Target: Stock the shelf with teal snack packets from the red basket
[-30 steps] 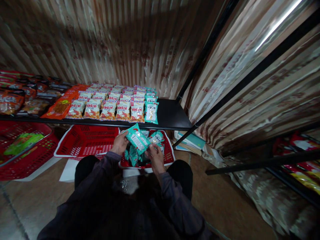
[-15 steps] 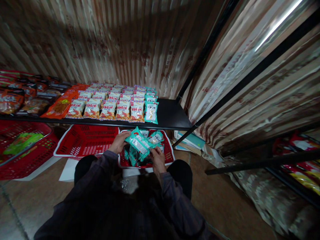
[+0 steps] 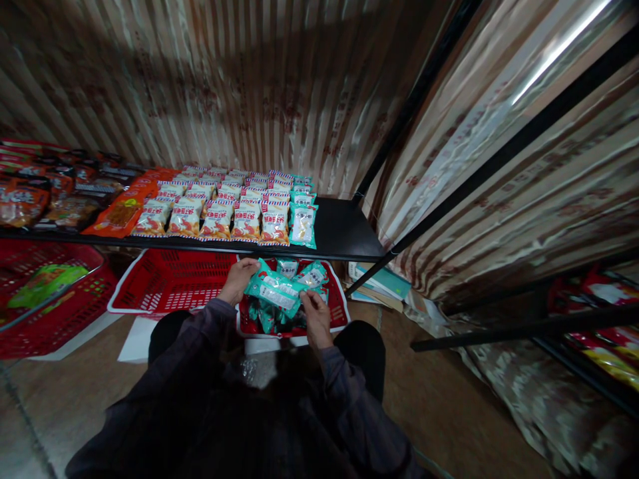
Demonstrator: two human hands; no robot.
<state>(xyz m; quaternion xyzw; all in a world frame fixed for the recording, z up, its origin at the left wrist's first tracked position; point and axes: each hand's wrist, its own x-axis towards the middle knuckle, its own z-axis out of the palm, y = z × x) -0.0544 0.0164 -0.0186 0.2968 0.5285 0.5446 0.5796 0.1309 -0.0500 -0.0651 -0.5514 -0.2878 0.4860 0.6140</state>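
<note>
Packet (image 3: 273, 291), between left grip (image 3: 238, 281) and right grip (image 3: 317, 316)

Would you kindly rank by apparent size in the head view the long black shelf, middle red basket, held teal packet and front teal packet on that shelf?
1. Long black shelf
2. Middle red basket
3. Unsure: held teal packet, front teal packet; the held one looks larger but may be nearer.
</note>
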